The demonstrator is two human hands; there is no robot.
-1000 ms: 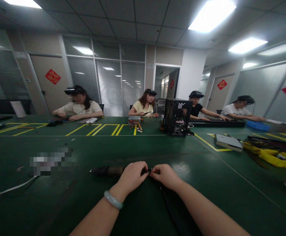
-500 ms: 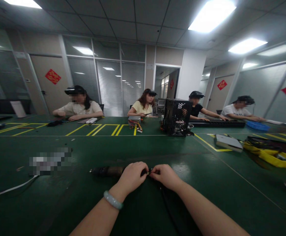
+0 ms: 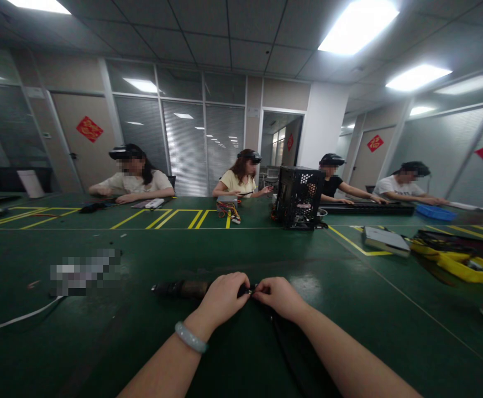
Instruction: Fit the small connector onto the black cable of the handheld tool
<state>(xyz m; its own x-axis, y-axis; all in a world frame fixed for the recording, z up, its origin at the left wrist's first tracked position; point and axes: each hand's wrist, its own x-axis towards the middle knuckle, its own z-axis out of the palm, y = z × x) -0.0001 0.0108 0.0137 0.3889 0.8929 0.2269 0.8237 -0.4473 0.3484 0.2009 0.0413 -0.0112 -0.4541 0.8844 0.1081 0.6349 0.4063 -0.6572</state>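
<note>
Holding one dark tool (image 3: 189, 288), left hand (image 3: 225, 296), right hand (image 3: 282, 297) pinching, four people (image 3: 238, 182)

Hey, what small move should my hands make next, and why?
Probably nudge the right hand slightly toward the left hand: the left is closed around one end of the dark tool, and the right pinches at a small piece, too tiny to identify, in the narrow gap between.

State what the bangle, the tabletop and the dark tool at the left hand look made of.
Bangle: probably stone or glass, polished; pale, with bright glints.
Tabletop: perhaps rubber or vinyl, semi-gloss; light leaves soft glare.
Dark tool: body possibly plastic, fairly dull; tip maybe metal, since it glints.
</note>
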